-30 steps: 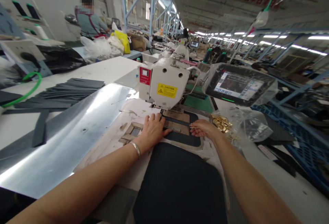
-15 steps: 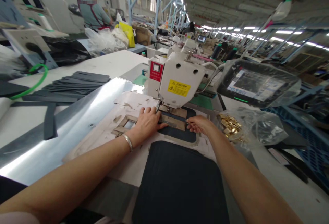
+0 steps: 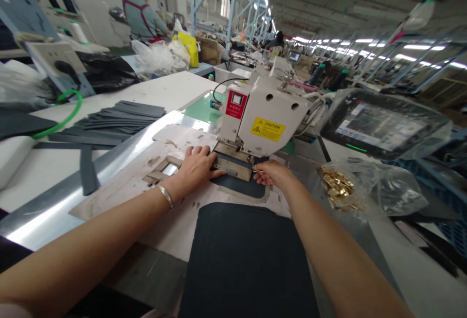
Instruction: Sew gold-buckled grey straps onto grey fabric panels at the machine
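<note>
My left hand (image 3: 197, 167) lies with fingers spread on the pale template sheet (image 3: 182, 138), its thumb at a tan clamp strip (image 3: 239, 169) with a small metal piece on it. A dark panel (image 3: 241, 186) with rounded corners sits under that strip. At the strip's right end, my right hand (image 3: 269, 172) pinches a thin metal tool (image 3: 258, 170), mostly hidden by the fingers. Just beyond both hands stands the white sewing machine head (image 3: 273, 109). A larger dark panel (image 3: 248, 259) rests on the near side, below the hands.
Dark strips (image 3: 124, 116) are piled on the left of the table. To the right, a clear bag (image 3: 383, 186) holds gold metal pieces (image 3: 337, 184), below a plastic-wrapped control screen (image 3: 383, 123). A green hose (image 3: 73, 114) curves at left. Another person (image 3: 142, 16) is at the back.
The template sheet, the panels and both my hands have shifted left relative to the machine head. The view has swung slightly left. Both hands keep their grip and pose.
</note>
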`<state>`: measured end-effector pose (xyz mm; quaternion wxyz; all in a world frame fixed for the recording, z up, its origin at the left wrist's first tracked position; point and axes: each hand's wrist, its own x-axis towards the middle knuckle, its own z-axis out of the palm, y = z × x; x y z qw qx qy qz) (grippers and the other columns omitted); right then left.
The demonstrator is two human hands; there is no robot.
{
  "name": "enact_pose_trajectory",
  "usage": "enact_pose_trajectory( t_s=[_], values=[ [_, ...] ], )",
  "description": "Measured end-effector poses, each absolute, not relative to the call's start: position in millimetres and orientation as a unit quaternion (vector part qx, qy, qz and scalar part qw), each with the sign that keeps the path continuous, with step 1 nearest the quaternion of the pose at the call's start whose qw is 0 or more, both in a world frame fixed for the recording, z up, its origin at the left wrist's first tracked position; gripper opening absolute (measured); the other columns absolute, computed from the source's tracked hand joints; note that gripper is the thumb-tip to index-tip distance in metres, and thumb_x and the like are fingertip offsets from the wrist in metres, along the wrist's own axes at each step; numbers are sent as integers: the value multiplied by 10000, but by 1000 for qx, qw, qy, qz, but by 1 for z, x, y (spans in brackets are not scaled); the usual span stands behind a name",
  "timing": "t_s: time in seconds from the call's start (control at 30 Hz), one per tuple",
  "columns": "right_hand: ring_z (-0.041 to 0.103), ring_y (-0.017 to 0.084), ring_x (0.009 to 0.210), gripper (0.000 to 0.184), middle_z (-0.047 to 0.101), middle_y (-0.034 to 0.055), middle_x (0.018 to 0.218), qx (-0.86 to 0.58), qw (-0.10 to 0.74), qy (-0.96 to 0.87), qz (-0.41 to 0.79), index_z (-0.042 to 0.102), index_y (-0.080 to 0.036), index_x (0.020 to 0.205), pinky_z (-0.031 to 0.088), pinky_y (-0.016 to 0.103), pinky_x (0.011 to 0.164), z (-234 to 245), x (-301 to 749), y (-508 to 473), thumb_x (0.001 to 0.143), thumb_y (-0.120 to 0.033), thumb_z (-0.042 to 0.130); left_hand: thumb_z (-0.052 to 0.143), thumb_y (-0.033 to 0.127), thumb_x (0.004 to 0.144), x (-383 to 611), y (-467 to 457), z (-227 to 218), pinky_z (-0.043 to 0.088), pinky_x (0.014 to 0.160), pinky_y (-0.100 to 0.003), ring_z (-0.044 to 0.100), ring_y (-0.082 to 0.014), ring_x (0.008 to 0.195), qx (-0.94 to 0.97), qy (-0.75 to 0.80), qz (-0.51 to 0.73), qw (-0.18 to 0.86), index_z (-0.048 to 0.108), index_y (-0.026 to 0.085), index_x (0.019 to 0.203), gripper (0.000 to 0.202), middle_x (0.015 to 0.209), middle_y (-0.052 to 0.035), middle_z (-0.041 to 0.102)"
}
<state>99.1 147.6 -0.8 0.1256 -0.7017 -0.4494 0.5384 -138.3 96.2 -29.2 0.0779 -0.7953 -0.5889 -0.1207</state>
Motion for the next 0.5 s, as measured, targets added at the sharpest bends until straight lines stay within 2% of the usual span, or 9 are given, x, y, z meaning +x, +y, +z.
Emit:
enact_pose_trajectory(
  t_s=[0.3, 0.5],
  values=[
    [578, 92, 414, 134, 632, 10, 547, -711, 136, -451, 523, 546, -143, 771, 422, 170, 423, -3, 117, 155, 903, -172, 543, 511, 652, 859, -121, 106, -32, 316, 963, -478, 515, -314, 1043, -798, -584, -136, 67, 650, 178, 1036, 524, 1072, -133, 571],
    [607, 101, 454, 93, 640, 8, 566, -715, 150, -452, 512, 549, -148, 801, 443, 177, 460, -3, 145, 146, 888, -180, 552, 536, 584, 880, -103, 103, -28, 352, 944, -475, 536, -307, 1034, -809, -574, -123, 33, 646, 208, 1068, 435, 1101, -111, 576]
  ],
)
